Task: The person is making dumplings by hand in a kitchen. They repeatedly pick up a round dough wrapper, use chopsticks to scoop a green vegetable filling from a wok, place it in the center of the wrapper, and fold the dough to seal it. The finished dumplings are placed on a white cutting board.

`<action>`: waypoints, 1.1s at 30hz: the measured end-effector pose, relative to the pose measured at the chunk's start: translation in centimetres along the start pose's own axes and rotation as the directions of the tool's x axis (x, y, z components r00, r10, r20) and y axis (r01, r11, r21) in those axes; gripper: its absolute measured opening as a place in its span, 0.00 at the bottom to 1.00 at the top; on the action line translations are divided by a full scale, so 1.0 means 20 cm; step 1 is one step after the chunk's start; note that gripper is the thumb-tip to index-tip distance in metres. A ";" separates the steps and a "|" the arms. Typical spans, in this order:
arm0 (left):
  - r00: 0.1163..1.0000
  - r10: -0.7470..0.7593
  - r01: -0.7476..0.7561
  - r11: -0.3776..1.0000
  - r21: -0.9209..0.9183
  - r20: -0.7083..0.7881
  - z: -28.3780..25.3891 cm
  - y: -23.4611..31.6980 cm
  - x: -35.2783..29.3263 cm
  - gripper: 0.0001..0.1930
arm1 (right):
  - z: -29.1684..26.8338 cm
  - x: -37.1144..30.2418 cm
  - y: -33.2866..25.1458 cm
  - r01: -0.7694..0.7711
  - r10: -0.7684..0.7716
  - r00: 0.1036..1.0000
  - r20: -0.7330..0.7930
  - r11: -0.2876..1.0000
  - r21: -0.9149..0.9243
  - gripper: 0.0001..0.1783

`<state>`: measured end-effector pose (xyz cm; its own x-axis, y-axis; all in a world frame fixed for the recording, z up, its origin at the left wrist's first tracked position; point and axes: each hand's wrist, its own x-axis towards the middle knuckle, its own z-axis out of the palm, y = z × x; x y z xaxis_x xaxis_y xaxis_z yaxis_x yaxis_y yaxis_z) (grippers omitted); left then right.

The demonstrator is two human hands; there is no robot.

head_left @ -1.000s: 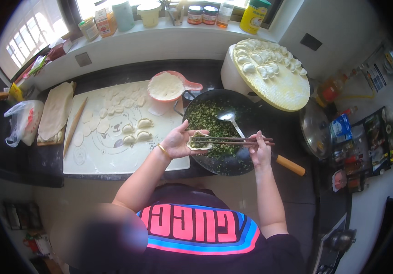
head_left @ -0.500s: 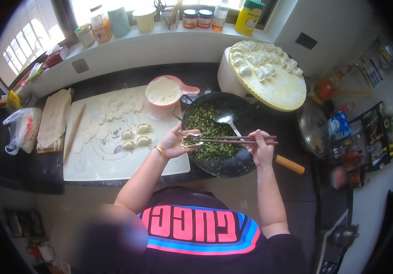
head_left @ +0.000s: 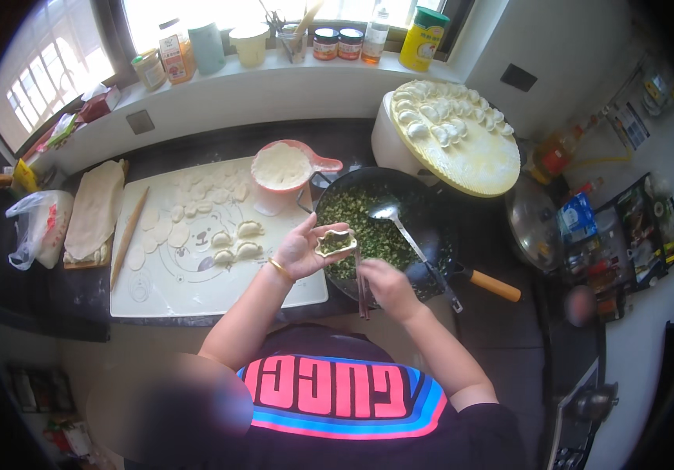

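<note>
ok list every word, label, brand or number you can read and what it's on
I won't copy out wording or brands, only where print stands:
Shirt: large pink block letters.
Yellow tub: printed label, small.
Orange-and-white bottle: label too small to read surely.
Two jars: labels too small to read.
Blue packet: print too blurred to read.

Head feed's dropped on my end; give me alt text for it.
A left hand cradles a filled wrapper while the right hand grips chopsticks beside it, near a wok of chopped filling. Four folded dumplings lie on a white mat at left.
</note>
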<state>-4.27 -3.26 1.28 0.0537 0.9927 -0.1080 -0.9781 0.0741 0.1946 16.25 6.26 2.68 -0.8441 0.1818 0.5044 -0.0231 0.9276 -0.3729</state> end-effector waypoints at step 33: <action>0.996 0.018 -0.075 0.709 0.701 0.089 0.24 -0.11 -0.04 0.29 | -0.14 0.28 0.00 0.010 0.018 0.992 -0.128 0.977 0.212 0.05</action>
<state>-1.23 -3.80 5.68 0.0539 0.9984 -0.0177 -0.5566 0.0448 0.8296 13.01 8.11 7.65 -0.7686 0.2384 0.5936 -0.1450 0.8389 -0.5246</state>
